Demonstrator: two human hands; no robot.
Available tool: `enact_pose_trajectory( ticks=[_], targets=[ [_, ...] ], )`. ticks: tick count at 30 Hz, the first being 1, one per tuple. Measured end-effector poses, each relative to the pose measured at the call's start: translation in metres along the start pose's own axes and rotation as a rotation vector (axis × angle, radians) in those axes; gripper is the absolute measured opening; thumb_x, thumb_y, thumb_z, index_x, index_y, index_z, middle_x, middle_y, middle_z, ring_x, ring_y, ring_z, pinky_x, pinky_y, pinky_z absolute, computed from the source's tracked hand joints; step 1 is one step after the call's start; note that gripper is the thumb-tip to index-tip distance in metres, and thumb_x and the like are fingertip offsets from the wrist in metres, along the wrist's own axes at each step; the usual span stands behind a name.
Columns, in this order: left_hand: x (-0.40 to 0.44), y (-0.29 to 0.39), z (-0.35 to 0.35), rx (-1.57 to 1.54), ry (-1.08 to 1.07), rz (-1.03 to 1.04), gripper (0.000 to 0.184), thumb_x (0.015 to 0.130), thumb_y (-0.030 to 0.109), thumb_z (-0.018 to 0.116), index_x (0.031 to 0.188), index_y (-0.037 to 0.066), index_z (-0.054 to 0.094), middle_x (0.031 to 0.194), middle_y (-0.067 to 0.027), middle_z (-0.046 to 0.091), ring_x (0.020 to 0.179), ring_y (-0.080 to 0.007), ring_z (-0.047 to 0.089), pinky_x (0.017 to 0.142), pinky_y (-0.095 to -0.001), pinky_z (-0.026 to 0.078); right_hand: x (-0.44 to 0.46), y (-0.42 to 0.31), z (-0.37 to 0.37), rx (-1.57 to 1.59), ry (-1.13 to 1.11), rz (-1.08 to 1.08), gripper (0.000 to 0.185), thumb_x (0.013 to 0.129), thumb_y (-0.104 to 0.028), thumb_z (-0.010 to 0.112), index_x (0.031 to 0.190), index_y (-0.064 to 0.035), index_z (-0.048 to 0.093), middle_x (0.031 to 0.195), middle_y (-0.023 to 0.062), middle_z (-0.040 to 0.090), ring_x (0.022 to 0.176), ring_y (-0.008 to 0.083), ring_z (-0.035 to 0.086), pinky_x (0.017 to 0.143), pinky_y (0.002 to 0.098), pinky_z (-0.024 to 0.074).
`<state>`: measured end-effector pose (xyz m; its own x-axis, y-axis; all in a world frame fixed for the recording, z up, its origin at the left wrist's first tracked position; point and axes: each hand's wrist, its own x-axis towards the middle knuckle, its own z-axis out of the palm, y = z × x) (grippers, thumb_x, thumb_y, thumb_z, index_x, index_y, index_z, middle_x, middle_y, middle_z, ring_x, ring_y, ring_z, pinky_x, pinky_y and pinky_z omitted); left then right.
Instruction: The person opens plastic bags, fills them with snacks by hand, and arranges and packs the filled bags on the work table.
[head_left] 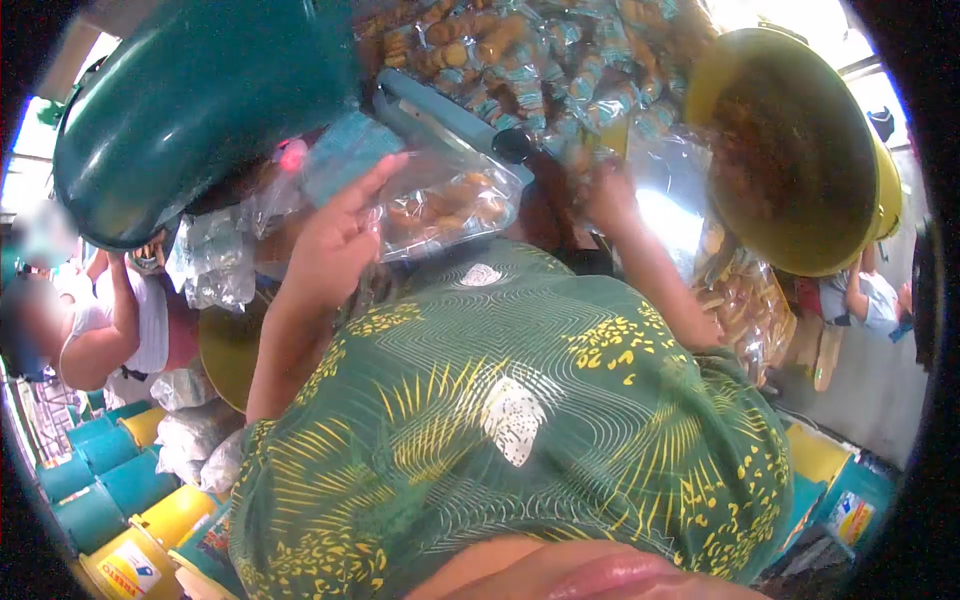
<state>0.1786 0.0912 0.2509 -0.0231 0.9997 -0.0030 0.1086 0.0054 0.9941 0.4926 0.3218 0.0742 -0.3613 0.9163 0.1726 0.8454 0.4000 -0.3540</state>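
My left hand [335,235] grips the left end of a clear plastic bag of cookies [445,212], its index finger stretched along the film. The bag has a teal printed part [352,155] and lies in front of a light-blue bar-shaped device [440,112], which looks like a bag sealer with a round black knob [513,146]. To the right of the knob is my right hand [606,195], smeared by motion. Its fingers are too blurred to show whether they hold anything. Beside it lies shiny clear plastic film [665,180].
Packed cookie bags [540,60] are heaped at the back. A large green tub [215,110] stands at left, a yellow bucket [800,150] at right. Bagged snacks [745,305] lie below that bucket. Another person [125,310] is at left, one more [865,295] at far right.
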Motion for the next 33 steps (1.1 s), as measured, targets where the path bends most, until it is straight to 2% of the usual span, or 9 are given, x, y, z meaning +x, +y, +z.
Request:
enact_pose_trajectory(
  ticks=[2,6,9,12,15,20,28,30,33],
  targets=[
    [0.013,-0.002,0.002,0.122,-0.091,0.109,0.070,0.085,-0.012,0.038,0.154,0.001,0.037,0.156,-0.0097,0.043,0.137,-0.0154,0.047,0.110,-0.0261,0.038,-0.016,0.022,0.040,-0.119,0.103,-0.031,0.034,0.084,-0.019,0.068,0.113,-0.0007,0.067,0.116,0.0242,0.066,0.100,0.0397,0.066,0.088,0.0506,0.0532],
    [0.021,0.021,0.030,-0.088,-0.290,0.036,0.073,0.081,-0.010,0.038,0.154,-0.004,0.034,0.159,-0.0115,0.040,0.144,-0.0210,0.040,0.120,-0.0353,0.027,-0.002,0.025,0.007,0.053,-0.397,0.124,0.036,0.086,-0.023,0.070,0.114,-0.0010,0.066,0.119,0.0269,0.062,0.111,0.0428,0.060,0.094,0.0500,0.0500],
    [0.026,0.027,0.026,-0.031,-0.353,0.095,0.073,0.082,-0.010,0.037,0.155,-0.004,0.032,0.161,-0.0120,0.037,0.145,-0.0207,0.038,0.120,-0.0350,0.027,-0.010,0.013,-0.020,-0.095,-0.156,0.193,0.046,0.087,-0.027,0.072,0.121,0.0029,0.063,0.128,0.0315,0.057,0.107,0.0448,0.062,0.094,0.0498,0.0527],
    [0.026,0.016,0.012,0.126,-0.261,0.118,0.074,0.082,-0.010,0.039,0.156,-0.002,0.032,0.160,-0.0110,0.039,0.136,-0.0169,0.047,0.115,-0.0327,0.034,-0.026,0.016,-0.001,-0.269,0.185,-0.022,0.050,0.089,-0.032,0.069,0.125,0.0022,0.063,0.128,0.0323,0.057,0.112,0.0437,0.062,0.098,0.0484,0.0510],
    [0.019,0.006,0.000,0.160,-0.184,0.035,0.072,0.083,-0.011,0.039,0.154,-0.002,0.035,0.159,-0.0110,0.041,0.140,-0.0175,0.043,0.117,-0.0325,0.032,-0.035,-0.041,-0.037,0.052,-0.135,0.135,0.057,0.090,-0.035,0.068,0.132,0.0018,0.059,0.133,0.0313,0.054,0.121,0.0445,0.057,0.103,0.0481,0.0473],
    [0.011,-0.010,-0.003,0.021,-0.151,-0.038,0.078,0.080,-0.012,0.043,0.157,0.004,0.035,0.158,-0.0070,0.044,0.094,-0.0057,0.056,0.090,-0.0232,0.045,-0.026,0.018,0.018,-0.125,0.199,-0.003,0.060,0.089,-0.034,0.068,0.136,0.0016,0.056,0.133,0.0307,0.054,0.121,0.0454,0.056,0.103,0.0475,0.0482],
    [0.014,-0.015,-0.002,0.085,-0.196,0.050,0.076,0.081,-0.016,0.039,0.155,0.004,0.038,0.159,-0.0096,0.041,0.147,-0.0212,0.037,0.115,-0.0312,0.034,0.026,0.117,0.043,-0.270,-0.146,0.138,0.045,0.085,-0.031,0.074,0.115,0.0005,0.063,0.121,0.0257,0.063,0.113,0.0422,0.059,0.095,0.0483,0.0517],
    [0.011,-0.010,0.001,0.049,-0.180,-0.012,0.076,0.081,-0.016,0.040,0.155,0.004,0.039,0.159,-0.0096,0.042,0.144,-0.0200,0.040,0.112,-0.0305,0.038,0.020,0.099,0.021,-0.178,-0.097,0.168,0.042,0.085,-0.031,0.074,0.112,-0.0001,0.064,0.113,0.0246,0.066,0.109,0.0426,0.061,0.091,0.0481,0.0531],
    [0.008,-0.005,0.003,-0.066,-0.183,-0.072,0.076,0.081,-0.015,0.041,0.154,0.005,0.040,0.159,-0.0081,0.042,0.133,-0.0150,0.049,0.101,-0.0276,0.043,0.005,0.069,-0.003,-0.125,0.353,0.203,0.044,0.088,-0.035,0.072,0.114,-0.0006,0.065,0.109,0.0254,0.068,0.103,0.0418,0.065,0.089,0.0467,0.0546]
  ],
)
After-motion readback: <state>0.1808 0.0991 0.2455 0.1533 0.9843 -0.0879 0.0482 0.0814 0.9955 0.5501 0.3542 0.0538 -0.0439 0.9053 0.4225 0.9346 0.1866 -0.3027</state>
